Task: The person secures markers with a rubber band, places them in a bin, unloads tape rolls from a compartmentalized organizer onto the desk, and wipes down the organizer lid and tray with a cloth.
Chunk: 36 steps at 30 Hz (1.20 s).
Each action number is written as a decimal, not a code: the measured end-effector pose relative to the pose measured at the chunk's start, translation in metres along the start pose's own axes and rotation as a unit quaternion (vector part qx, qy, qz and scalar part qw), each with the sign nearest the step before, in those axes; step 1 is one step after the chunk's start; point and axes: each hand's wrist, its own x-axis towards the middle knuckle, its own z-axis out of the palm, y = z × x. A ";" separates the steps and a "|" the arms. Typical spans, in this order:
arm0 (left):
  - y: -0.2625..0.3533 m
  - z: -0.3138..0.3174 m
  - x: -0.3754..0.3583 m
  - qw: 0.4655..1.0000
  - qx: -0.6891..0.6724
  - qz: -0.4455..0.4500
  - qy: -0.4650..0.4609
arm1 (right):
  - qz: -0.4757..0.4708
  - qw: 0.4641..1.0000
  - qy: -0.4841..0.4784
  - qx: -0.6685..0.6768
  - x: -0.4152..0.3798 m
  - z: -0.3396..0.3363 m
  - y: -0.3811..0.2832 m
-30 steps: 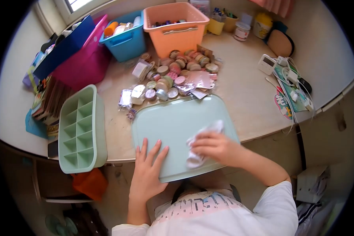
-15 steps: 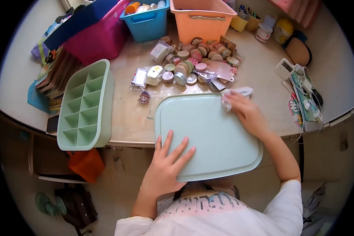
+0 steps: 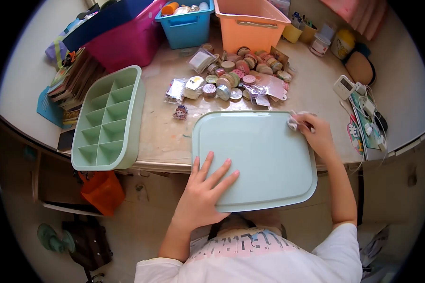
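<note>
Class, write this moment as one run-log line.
left hand: spread on pale green panel | right hand: holding white cloth at panel's far right corner | left side: divided green box

Soft light brightens the desk point(image 3: 164, 139), leaving the floor point(image 3: 148, 221) below dimmer. Fisheye distortion bends the scene's edges; corners fall black.

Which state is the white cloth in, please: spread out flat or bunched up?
Bunched up: the cloth shows as a small, crumpled wad in the right hand, at the far right corner of the green lid.

No text legible (too small).
</note>
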 end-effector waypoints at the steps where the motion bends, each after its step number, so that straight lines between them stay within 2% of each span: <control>1: 0.000 0.000 0.000 1.000 0.001 0.001 -0.001 | -0.042 0.999 0.019 0.005 -0.005 -0.001 -0.001; 2: 0.000 0.000 -0.001 1.000 0.001 -0.001 -0.002 | -0.042 0.999 0.018 0.006 -0.005 0.001 -0.003; 4: 0.000 -0.001 0.000 1.000 0.004 0.007 -0.004 | -0.161 0.975 0.030 -0.152 0.001 0.010 -0.030; 5: -0.001 -0.001 0.000 1.000 0.006 0.007 -0.004 | -0.176 0.974 0.044 -0.134 0.011 0.028 -0.036; 7: -0.001 0.000 -0.001 1.000 0.012 0.011 -0.003 | -0.228 0.955 0.027 -0.189 0.030 0.061 -0.050; 9: -0.001 0.000 0.000 1.000 0.015 0.014 0.000 | -0.278 0.943 -0.036 -0.180 0.050 0.093 -0.080; 12: -0.001 0.000 -0.002 1.000 0.015 0.017 0.007 | -0.349 0.930 -0.007 -0.120 0.067 0.140 -0.114; 13: -0.002 0.001 -0.002 1.000 0.010 0.019 0.015 | -0.363 0.924 -0.025 -0.119 0.068 0.150 -0.121; 15: -0.006 0.003 -0.005 0.999 0.004 0.027 0.025 | -0.354 0.932 -0.049 -0.064 0.066 0.156 -0.126; 17: -0.014 0.009 -0.015 0.999 -0.005 0.033 0.030 | -0.314 0.945 -0.075 0.055 0.077 0.136 -0.115; 18: -0.018 0.014 -0.023 0.997 -0.019 0.024 0.074 | -0.292 0.952 -0.049 0.075 0.082 0.135 -0.102; 19: -0.018 0.013 -0.025 0.992 -0.034 0.015 0.118 | -0.279 0.959 -0.015 0.058 0.083 0.127 -0.099; 20: -0.016 0.010 -0.028 0.984 0.073 0.009 0.163 | -0.268 0.962 -0.013 0.059 0.081 0.123 -0.098; 21: -0.017 0.010 -0.029 0.984 0.073 0.006 0.161 | -0.257 0.965 -0.011 0.060 0.080 0.123 -0.098; 23: -0.020 0.010 -0.030 0.973 -0.051 -0.064 0.218 | -0.270 0.962 -0.005 0.023 0.081 0.135 -0.106; 25: -0.022 0.009 -0.031 0.975 -0.054 -0.069 0.205 | -0.286 0.958 0.006 -0.014 0.084 0.150 -0.120; 27: -0.023 0.011 -0.032 0.977 -0.067 -0.075 0.189 | -0.353 0.935 -0.021 -0.011 0.085 0.164 -0.134; 29: -0.024 0.013 -0.033 0.977 -0.067 -0.090 0.183 | -0.353 0.934 -0.051 -0.009 0.064 0.157 -0.148; 31: -0.023 0.014 -0.033 0.973 -0.074 -0.090 0.198 | -0.384 0.912 -0.120 0.086 0.039 0.148 -0.153; 33: -0.023 0.016 -0.032 0.971 -0.078 -0.103 0.199 | -0.376 0.907 -0.135 0.131 0.034 0.141 -0.154; 36: -0.026 0.019 -0.030 0.969 -0.074 -0.085 0.220 | -0.346 0.925 -0.131 0.085 0.062 0.141 -0.141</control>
